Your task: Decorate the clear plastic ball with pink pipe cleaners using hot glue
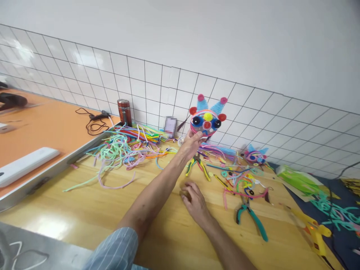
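Note:
My left hand [193, 143] is stretched forward, closed on the lower edge of a pipe-cleaner face figure [208, 122]. The figure stands upright above the back of the table, with blue horns tipped in pink, round red ears, black eyes and a yellow disc on its forehead. Closer to me, my right hand [195, 202] hovers at or just above the wood, fingers loosely curled and apart, with nothing in it. Beyond it lie yellow-green pliers [206, 173]. Teal-handled pliers [253, 219] rest farther right.
Loose pipe cleaners [118, 150] heap at the back left beside a red thermos [124, 112]. A second face figure [255, 155] leans near the grid wall. A yellow glue gun [316, 232] sits at the right edge. Left is an orange table [50, 116] with a white bar [29, 165].

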Motion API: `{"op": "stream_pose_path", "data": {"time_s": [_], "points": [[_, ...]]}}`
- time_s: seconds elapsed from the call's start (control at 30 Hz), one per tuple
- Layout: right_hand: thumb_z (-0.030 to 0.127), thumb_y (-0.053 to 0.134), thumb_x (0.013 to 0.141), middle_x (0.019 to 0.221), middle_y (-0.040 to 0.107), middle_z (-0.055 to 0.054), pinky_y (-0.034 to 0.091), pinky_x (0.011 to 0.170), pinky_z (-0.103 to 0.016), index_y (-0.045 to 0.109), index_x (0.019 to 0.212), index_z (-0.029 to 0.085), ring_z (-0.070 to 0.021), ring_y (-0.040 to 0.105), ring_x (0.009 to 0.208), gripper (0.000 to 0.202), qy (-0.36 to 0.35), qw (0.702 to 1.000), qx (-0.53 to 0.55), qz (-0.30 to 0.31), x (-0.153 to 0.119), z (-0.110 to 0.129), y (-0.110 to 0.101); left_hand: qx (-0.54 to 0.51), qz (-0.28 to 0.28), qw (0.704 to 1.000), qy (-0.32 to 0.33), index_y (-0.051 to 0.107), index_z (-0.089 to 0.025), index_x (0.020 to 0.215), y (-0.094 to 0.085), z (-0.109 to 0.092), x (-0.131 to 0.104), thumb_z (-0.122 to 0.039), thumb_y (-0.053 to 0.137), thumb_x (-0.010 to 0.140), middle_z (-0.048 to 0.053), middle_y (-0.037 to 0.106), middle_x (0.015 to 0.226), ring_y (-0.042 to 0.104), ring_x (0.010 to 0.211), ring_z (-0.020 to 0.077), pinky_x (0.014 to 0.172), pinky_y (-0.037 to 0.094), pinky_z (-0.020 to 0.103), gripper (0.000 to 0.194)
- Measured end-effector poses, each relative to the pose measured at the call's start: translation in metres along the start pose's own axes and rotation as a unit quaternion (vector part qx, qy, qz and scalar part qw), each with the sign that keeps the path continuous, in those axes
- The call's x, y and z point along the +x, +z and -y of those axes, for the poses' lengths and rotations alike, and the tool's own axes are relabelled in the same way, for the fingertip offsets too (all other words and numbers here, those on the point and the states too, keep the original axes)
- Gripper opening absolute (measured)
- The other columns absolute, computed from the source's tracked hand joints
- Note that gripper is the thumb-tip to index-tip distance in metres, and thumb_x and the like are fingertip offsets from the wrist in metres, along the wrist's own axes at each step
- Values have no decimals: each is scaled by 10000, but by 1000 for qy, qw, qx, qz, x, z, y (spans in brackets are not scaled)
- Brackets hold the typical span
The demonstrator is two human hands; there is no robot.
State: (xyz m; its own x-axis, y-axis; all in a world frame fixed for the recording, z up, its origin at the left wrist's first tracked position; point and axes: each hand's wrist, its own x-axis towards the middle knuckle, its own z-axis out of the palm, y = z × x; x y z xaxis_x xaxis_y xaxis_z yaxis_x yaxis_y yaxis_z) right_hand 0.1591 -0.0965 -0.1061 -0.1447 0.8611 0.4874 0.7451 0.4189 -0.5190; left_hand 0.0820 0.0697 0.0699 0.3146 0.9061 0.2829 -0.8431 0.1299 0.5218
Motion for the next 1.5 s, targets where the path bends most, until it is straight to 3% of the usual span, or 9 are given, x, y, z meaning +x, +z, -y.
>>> {"op": "stream_pose_path", "data": {"time_s": [0.13, 0.37, 0.57, 0.9, 1.2, 1.5], "points": [[141, 642, 920, 1230, 733, -101, 633, 1010, -412, 722, 1062, 254, -248, 734, 1164, 198, 1, 1000, 9, 8, 1, 0, -2, 20, 30, 999, 21, 656, -286, 1250, 0, 4, 0, -300, 1034, 527, 14, 807, 1131, 736, 1175, 226, 985, 495, 325, 816], [158, 639, 924, 1220, 721, -102, 626, 1004, -426, 721, 1062, 258, -255, 725, 1155, 189, 3, 1000, 24, 20, 0, -3, -2, 33, -65, 995, -68, 688, -246, 1061, -16, 35, 8, -353, 999, 637, -11, 811, 1002, 776, 950, 182, 851, 484, 285, 536], [173, 628, 942, 1226, 712, -103, 615, 1030, -450, 713, 1061, 263, -258, 709, 1168, 172, 4, 999, 28, 25, -1, -5, -1, 5, -67, 992, -103, 665, -236, 994, -24, 53, 10, -353, 1012, 612, -10, 805, 960, 760, 833, 157, 789, 491, 279, 529], [185, 638, 949, 1182, 728, -97, 630, 988, -437, 717, 1025, 259, -256, 721, 1129, 132, -4, 999, 26, 29, 3, 2, -7, -3, -69, 992, -109, 641, -237, 1009, -27, 52, 10, -296, 989, 658, 1, 799, 987, 777, 1068, 228, 929, 511, 323, 498], [232, 636, 974, 1282, 694, -105, 571, 1100, -484, 722, 1080, 268, -270, 671, 1244, 141, 33, 996, 59, 58, -1, -1, -6, -4, -73, 991, -114, 672, -230, 1000, -22, 52, 5, -133, 822, 872, 37, 784, 965, 710, 1149, 273, 1080, 465, 436, 220], [187, 626, 955, 1197, 719, -101, 608, 1030, -467, 727, 1036, 261, -265, 702, 1166, 149, 8, 998, 55, 37, 3, 1, -4, 12, -68, 991, -113, 638, -215, 1056, -29, 49, -10, -186, 890, 798, 20, 781, 1070, 746, 1234, 269, 1112, 528, 430, 363]]}}
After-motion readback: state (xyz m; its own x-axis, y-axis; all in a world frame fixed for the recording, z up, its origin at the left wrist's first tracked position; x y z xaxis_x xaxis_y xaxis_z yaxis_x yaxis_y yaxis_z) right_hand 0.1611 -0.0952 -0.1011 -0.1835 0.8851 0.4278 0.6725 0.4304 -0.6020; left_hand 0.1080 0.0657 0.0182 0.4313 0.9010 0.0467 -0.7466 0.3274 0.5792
